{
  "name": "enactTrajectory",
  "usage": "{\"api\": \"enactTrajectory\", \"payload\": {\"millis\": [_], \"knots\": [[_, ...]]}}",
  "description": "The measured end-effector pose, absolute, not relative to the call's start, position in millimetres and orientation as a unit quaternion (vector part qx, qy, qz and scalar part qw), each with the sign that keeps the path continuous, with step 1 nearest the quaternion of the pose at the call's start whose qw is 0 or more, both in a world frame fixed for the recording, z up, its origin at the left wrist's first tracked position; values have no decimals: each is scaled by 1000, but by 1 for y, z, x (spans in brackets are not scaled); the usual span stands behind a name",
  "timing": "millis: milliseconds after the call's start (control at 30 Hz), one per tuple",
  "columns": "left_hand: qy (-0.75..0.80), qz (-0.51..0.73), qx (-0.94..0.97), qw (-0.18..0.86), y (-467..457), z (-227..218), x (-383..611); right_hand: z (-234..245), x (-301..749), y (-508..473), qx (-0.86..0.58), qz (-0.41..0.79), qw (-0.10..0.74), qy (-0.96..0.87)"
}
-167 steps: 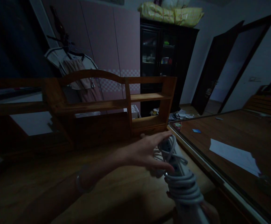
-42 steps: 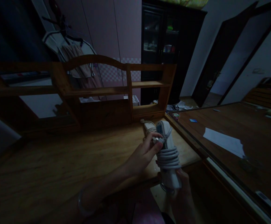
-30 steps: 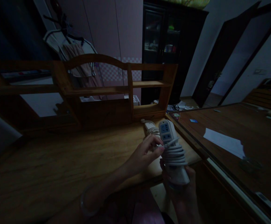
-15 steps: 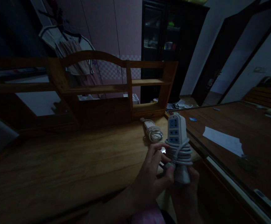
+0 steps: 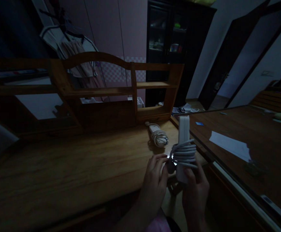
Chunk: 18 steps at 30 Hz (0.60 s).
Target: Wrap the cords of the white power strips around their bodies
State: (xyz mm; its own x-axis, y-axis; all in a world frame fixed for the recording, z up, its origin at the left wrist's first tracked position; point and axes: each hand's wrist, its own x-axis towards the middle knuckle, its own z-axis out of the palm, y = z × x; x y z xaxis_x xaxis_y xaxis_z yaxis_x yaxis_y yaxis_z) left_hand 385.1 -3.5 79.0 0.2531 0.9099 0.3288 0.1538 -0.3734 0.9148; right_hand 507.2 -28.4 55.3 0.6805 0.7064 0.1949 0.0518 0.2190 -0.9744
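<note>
My right hand (image 5: 195,187) grips the lower end of a white power strip (image 5: 183,132), held upright with its back or side toward me. Its white cable (image 5: 184,155) is wound in several turns round the strip's middle. My left hand (image 5: 156,176) has its fingers closed on the cable's end by the plug (image 5: 170,166), right at the coil's left side. Both hands hover over the near right edge of the wooden desk (image 5: 65,167). A second white power strip with a coiled cable (image 5: 158,135) lies on the desk just beyond.
A wooden shelf unit (image 5: 130,93) stands along the desk's back. To the right sits a dark glass-topped table (image 5: 239,135) with a white paper (image 5: 228,145) and a small blue card (image 5: 198,123). A black cabinet (image 5: 174,48) and open door (image 5: 225,64) are behind.
The strip has turned from sockets facing me to its plain side. My left hand moved down from the coil's upper edge to the plug at the coil's lower left.
</note>
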Motion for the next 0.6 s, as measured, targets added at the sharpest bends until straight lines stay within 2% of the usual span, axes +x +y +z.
{"api": "enactTrajectory", "payload": {"millis": [67, 133, 200, 333, 433, 600], "knots": [[397, 473, 683, 391, 5, 74, 391, 57, 507, -29, -608, 164, 697, -343], [391, 484, 659, 423, 11, 72, 400, 60, 508, -29, -627, 98, 677, -374], [340, 498, 609, 515, 18, 74, 414, 64, 515, -28, -642, 16, 642, -418], [134, 474, 397, 775, 36, 82, 457, 72, 549, -13, -664, -143, 548, -488], [68, 426, 267, 862, 57, 82, 499, 70, 586, 12, -678, -177, 499, -509], [137, 410, 141, 891, 92, 63, 557, 47, 640, 66, -709, -163, 390, -565]]}}
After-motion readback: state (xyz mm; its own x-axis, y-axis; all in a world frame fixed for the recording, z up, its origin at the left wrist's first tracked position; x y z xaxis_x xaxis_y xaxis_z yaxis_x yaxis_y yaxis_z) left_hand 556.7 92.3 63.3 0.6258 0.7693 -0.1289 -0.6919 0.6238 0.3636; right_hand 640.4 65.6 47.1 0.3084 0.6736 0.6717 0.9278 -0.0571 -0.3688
